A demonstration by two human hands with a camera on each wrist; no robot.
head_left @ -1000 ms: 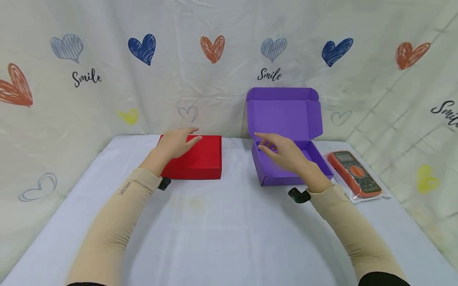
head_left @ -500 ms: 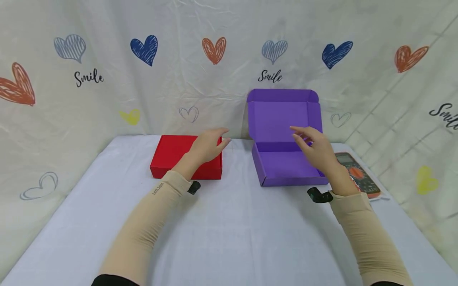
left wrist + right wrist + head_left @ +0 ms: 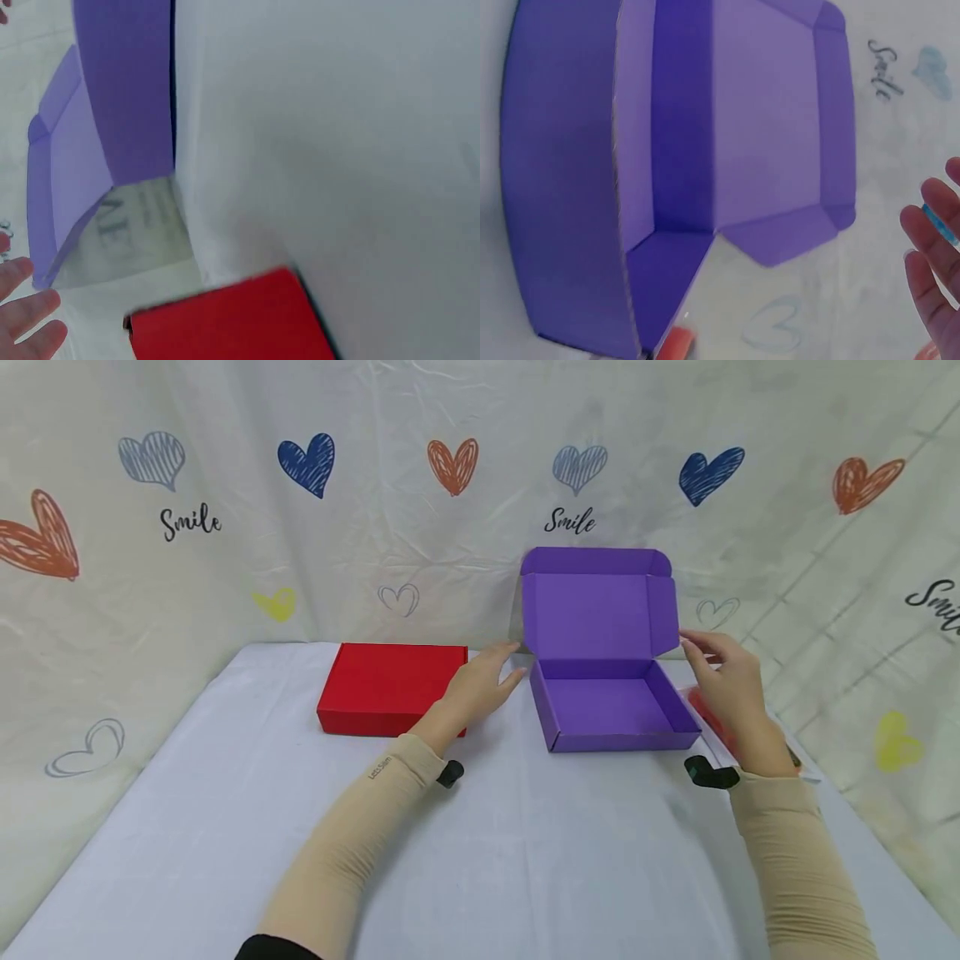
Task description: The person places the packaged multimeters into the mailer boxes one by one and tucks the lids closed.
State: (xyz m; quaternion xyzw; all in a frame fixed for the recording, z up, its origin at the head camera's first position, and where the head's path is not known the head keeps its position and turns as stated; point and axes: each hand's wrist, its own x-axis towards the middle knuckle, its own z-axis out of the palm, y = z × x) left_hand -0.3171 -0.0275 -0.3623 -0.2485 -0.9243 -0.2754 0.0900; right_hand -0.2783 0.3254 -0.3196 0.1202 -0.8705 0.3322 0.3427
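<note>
A purple cardboard box (image 3: 615,706) stands with its lid raised against the backdrop, its inside bare. My left hand (image 3: 480,685) hovers between it and a closed red box (image 3: 382,689), fingers extended and holding nothing. Those fingers (image 3: 30,311) also show at the edge of the left wrist view, near the purple lid. Just right of the purple box is my right hand (image 3: 731,681), over an orange multimeter (image 3: 708,714) in a clear plastic bag. It mostly hides the meter. Nothing is between the right fingers (image 3: 934,240), which are loosely extended in the right wrist view.
A white cloth (image 3: 525,852) covers the table. Behind it hangs a pale backdrop (image 3: 495,410) printed with hearts and "Smile", close to the raised purple lid.
Both hands have moved right. The left has passed from over the red box to the gap between the boxes; the right, from over the purple box to beside it, above the multimeter.
</note>
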